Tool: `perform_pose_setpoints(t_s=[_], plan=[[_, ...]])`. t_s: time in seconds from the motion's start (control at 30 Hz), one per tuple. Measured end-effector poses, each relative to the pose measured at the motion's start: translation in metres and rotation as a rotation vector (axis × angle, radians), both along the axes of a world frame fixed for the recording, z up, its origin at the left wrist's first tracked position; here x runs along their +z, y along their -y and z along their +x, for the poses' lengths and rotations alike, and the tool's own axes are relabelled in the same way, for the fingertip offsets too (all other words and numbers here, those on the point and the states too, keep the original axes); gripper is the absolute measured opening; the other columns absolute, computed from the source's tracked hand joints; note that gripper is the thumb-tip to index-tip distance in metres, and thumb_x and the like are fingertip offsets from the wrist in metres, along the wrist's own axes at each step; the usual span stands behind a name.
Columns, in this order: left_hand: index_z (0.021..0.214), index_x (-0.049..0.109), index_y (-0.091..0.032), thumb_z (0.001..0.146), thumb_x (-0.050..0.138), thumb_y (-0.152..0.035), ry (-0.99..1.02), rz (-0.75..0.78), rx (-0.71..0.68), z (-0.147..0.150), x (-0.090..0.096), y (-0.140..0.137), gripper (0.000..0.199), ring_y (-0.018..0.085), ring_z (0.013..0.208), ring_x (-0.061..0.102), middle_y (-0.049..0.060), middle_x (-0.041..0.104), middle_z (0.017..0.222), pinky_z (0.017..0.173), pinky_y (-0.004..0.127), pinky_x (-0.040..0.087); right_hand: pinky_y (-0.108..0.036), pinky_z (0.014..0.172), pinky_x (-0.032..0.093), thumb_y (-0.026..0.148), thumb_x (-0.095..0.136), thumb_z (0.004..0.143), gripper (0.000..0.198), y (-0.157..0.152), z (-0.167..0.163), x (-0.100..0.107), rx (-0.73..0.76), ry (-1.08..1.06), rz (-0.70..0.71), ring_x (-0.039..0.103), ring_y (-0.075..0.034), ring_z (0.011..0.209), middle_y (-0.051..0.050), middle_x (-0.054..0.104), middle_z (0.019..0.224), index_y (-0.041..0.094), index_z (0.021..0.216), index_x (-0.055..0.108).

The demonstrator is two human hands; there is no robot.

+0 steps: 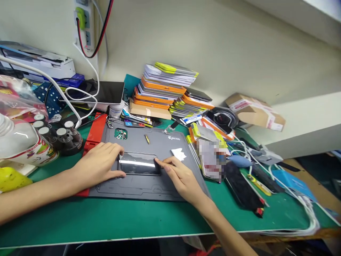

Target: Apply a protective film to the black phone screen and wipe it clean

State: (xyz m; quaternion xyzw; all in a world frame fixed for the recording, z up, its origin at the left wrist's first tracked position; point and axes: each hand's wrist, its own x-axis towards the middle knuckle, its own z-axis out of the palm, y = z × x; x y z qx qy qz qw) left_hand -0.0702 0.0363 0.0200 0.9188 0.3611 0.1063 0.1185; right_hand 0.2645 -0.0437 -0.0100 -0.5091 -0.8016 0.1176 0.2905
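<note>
A smartphone point(140, 168) with a dark, glossy screen lies flat on a grey work mat point(149, 190). My left hand point(98, 164) holds its left end, thumb at the near edge and fingers at the far corner. My right hand point(182, 177) has its index finger stretched out, its tip touching the phone's right end near the far corner. Beyond the phone lie a small brass-coloured piece point(147, 139) and a green recess with tiny parts point(121, 134). A jagged white scrap point(178, 154) sits right of the phone.
Stacked boxes point(160, 89) stand against the wall. At left are a bottle rack point(69, 137) and a white jug point(23, 142). Cables, a yellow-handled knife point(259, 185) and a black pouch point(243, 186) crowd the right. The green table's front edge point(106, 242) is near me.
</note>
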Motion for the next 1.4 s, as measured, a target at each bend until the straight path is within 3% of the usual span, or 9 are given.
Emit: perform_pose_setpoints(t_s=[0.13, 0.3, 0.4, 0.67, 0.83, 0.93, 1.13, 1.4], plan=[[0.118, 0.059, -0.019, 0.086, 0.084, -0.064, 0.027, -0.008, 0.015, -0.001, -0.001, 0.001, 0.061, 0.030, 0.109, 0.067, 0.007, 0.070, 0.116, 0.092, 0.038, 0.047, -0.039, 0.082, 0.062, 0.031, 0.050, 0.113, 0.037, -0.002, -0.003, 0.001, 0.007, 0.036, 0.050, 0.070, -0.023, 0.098, -0.011, 0.070, 0.108, 0.023, 0.138, 0.076], [0.116, 0.059, -0.018, 0.084, 0.087, -0.061, 0.067, -0.001, 0.016, 0.000, 0.001, 0.002, 0.060, 0.030, 0.105, 0.067, 0.007, 0.071, 0.113, 0.089, 0.038, 0.047, -0.053, 0.107, 0.058, 0.033, 0.054, 0.112, 0.034, -0.011, -0.014, 0.005, 0.053, 0.136, 0.120, 0.064, -0.031, 0.129, -0.014, 0.068, 0.134, 0.027, 0.136, 0.077], [0.115, 0.059, -0.018, 0.083, 0.089, -0.059, 0.065, 0.007, 0.019, 0.001, 0.003, 0.005, 0.060, 0.030, 0.106, 0.068, 0.007, 0.071, 0.113, 0.089, 0.038, 0.048, -0.056, 0.114, 0.056, 0.031, 0.054, 0.112, 0.033, -0.018, -0.019, 0.003, 0.098, 0.148, 0.140, 0.058, -0.032, 0.142, -0.013, 0.064, 0.146, 0.029, 0.134, 0.078], [0.125, 0.058, -0.019, 0.086, 0.081, -0.069, 0.002, -0.014, 0.007, 0.004, -0.001, 0.009, 0.067, 0.028, 0.116, 0.068, 0.008, 0.073, 0.121, 0.097, 0.038, 0.050, -0.062, 0.121, 0.050, 0.032, 0.057, 0.110, 0.043, -0.025, -0.027, -0.015, 0.236, 0.151, 0.200, 0.053, -0.035, 0.148, -0.009, 0.060, 0.153, 0.038, 0.152, 0.065], [0.127, 0.057, -0.017, 0.086, 0.082, -0.066, 0.001, -0.025, -0.004, 0.002, 0.002, 0.010, 0.068, 0.030, 0.119, 0.067, 0.009, 0.072, 0.125, 0.098, 0.039, 0.050, -0.061, 0.120, 0.052, 0.033, 0.057, 0.110, 0.042, -0.029, -0.040, -0.002, 0.293, 0.187, 0.166, 0.050, -0.034, 0.152, -0.010, 0.057, 0.158, 0.035, 0.151, 0.065], [0.124, 0.057, -0.016, 0.087, 0.085, -0.059, 0.035, -0.023, 0.004, 0.001, 0.005, 0.009, 0.063, 0.031, 0.116, 0.067, 0.010, 0.071, 0.122, 0.096, 0.040, 0.049, -0.066, 0.126, 0.045, 0.034, 0.059, 0.110, 0.041, -0.033, -0.046, 0.009, 0.352, 0.240, 0.150, 0.045, -0.034, 0.157, -0.012, 0.054, 0.162, 0.031, 0.151, 0.065], [0.120, 0.058, -0.019, 0.084, 0.089, -0.056, 0.084, -0.020, 0.009, 0.001, 0.002, 0.006, 0.060, 0.031, 0.113, 0.068, 0.008, 0.071, 0.119, 0.093, 0.038, 0.048, -0.072, 0.130, 0.035, 0.032, 0.058, 0.111, 0.040, -0.030, -0.029, 0.012, 0.285, 0.294, 0.118, 0.039, -0.032, 0.162, -0.011, 0.053, 0.163, 0.034, 0.150, 0.065], [0.124, 0.060, -0.020, 0.087, 0.085, -0.059, 0.051, 0.006, 0.013, -0.001, 0.001, 0.003, 0.060, 0.031, 0.116, 0.069, 0.009, 0.072, 0.125, 0.095, 0.040, 0.051, -0.062, 0.124, 0.048, 0.031, 0.052, 0.113, 0.037, -0.013, 0.020, 0.004, 0.096, 0.176, 0.009, 0.043, -0.032, 0.159, -0.011, 0.052, 0.163, 0.035, 0.145, 0.070]])
